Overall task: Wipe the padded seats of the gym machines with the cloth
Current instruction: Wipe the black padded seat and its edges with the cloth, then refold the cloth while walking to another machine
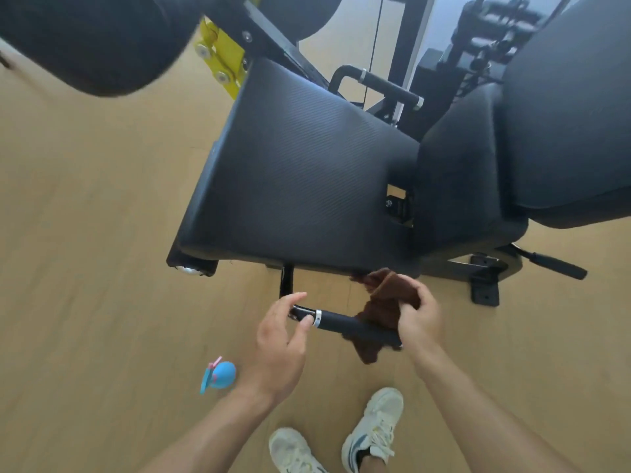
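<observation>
A black ribbed padded seat [300, 172] fills the middle of the head view, with a black back pad [560, 124] to its right. Just below the seat's front edge my right hand [418, 319] grips a brown cloth [379, 308], which drapes over a black side handle [345, 324]. My left hand [283, 332] hovers at the handle's left end, fingers relaxed and spread, holding nothing. Part of the cloth hangs below the handle.
A blue and pink spray bottle [218, 375] lies on the wooden floor [85, 233] left of my arm. A large black roller pad [88, 39] overhangs at top left beside a yellow bracket [222, 66]. My white shoes [372, 428] stand below.
</observation>
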`<action>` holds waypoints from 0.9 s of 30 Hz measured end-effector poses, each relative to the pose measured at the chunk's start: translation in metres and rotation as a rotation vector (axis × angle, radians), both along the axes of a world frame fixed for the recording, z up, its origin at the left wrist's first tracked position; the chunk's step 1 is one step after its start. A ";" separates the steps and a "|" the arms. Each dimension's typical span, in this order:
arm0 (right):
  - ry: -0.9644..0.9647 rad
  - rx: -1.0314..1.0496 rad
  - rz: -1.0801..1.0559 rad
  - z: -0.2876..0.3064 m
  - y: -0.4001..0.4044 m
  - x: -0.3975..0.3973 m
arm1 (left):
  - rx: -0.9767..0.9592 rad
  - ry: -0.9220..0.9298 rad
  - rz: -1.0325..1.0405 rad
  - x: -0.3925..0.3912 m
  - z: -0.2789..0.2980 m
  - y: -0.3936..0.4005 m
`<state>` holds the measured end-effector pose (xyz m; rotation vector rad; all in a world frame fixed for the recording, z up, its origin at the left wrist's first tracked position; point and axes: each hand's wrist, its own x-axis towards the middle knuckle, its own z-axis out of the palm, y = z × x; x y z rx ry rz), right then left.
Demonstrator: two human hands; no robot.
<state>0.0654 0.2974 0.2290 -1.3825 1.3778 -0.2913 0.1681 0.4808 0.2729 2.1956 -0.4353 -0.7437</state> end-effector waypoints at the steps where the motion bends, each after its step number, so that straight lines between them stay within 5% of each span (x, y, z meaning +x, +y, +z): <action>1: -0.039 -0.069 0.036 0.017 0.014 -0.002 | -0.009 0.080 0.035 -0.007 0.010 0.004; 6: -0.166 0.025 0.180 0.106 0.088 -0.022 | -0.096 0.555 0.274 -0.043 0.064 0.018; 9: -0.289 0.236 0.415 0.166 0.126 -0.032 | -0.395 1.092 0.492 -0.059 0.102 0.027; 11: -0.363 0.361 0.506 0.193 0.139 -0.039 | -0.554 1.252 0.581 -0.062 0.122 0.037; 17: -0.243 0.492 0.468 0.221 0.129 -0.052 | -0.560 1.084 0.639 -0.077 0.156 0.067; 23: -0.048 0.281 0.859 0.249 0.139 -0.062 | -0.468 0.875 0.543 -0.074 0.184 0.086; 27: -0.039 0.098 0.951 0.256 0.148 -0.079 | -0.444 0.908 0.454 -0.074 0.198 0.090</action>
